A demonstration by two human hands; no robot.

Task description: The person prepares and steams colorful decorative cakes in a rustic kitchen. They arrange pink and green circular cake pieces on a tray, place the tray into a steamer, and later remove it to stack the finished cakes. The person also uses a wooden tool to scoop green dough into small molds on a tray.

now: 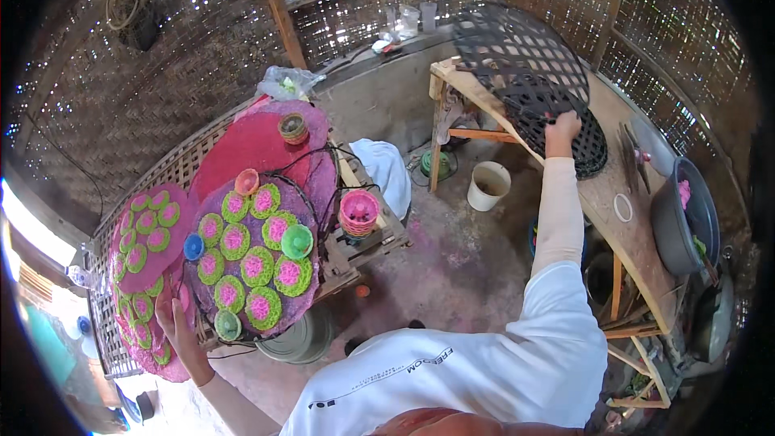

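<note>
My right hand [563, 131] reaches to the wooden table on the right, its fingers closed on the near part of a black open-weave lattice tray [529, 52] that stands tilted up. Beneath it rests another dark woven tray [593, 145]. My left hand [178, 331] has its fingers stretched out beside a round purple-covered tray [303, 299]; whether it touches the rim I cannot tell. On that tray lie several green rounds with pink centres [257, 266], among small plastic cups, one blue [194, 246] and one light green [296, 241].
More green-and-pink rounds [136, 258] lie at the far left. A stack of pink cups [358, 210] stands on a wooden stand. A white bucket [488, 186] sits on the floor between the tables. A large grey basin [686, 214] is at the wooden table's [601, 194] right edge.
</note>
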